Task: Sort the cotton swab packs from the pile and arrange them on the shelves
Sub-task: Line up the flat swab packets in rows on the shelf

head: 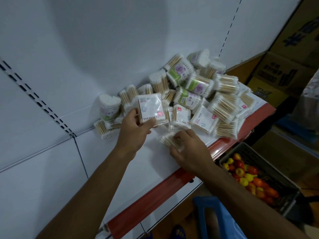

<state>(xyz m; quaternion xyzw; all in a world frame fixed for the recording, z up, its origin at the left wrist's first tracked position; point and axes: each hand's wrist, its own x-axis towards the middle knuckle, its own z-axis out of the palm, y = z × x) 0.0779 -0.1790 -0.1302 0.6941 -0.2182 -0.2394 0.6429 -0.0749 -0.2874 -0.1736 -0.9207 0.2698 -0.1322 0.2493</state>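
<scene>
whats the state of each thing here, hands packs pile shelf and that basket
left hand: grips a white-labelled cotton swab pack, lifted off the shelf
right hand: fingers curled on a clear cotton swab pack lying on the shelf
pile of cotton swab packs: unsorted, heaped against the back panel
heart-shaped tub: upright at the pile's left edge
shelf: front left part bare
grey basket: below the shelf, holds red and yellow fruit

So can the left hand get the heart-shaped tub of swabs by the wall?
Probably not right now. The left hand is already holding a square pack. The heart-shaped tub sits close by to its left with nothing in front, so it could likely reach once the pack is put down.
</scene>
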